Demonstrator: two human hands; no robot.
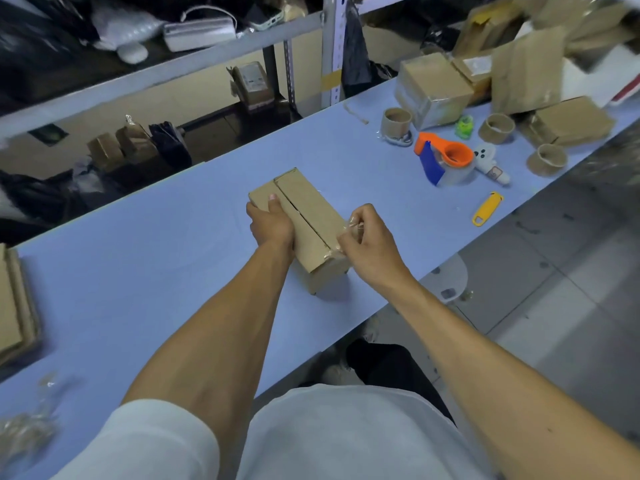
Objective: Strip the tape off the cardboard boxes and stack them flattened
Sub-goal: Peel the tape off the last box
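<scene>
Seemingly right hand (367, 237) pinches tape (349, 227) — left hand (270, 220) grips box (304, 216).

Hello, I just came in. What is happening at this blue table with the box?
A person is stripping tape from a small cardboard box on the blue table. The left hand grips the box's far left side and steadies it. The right hand pinches clear tape at its near right edge. The box is not yet flattened. Flattened cardboard lies at the left edge.
</scene>
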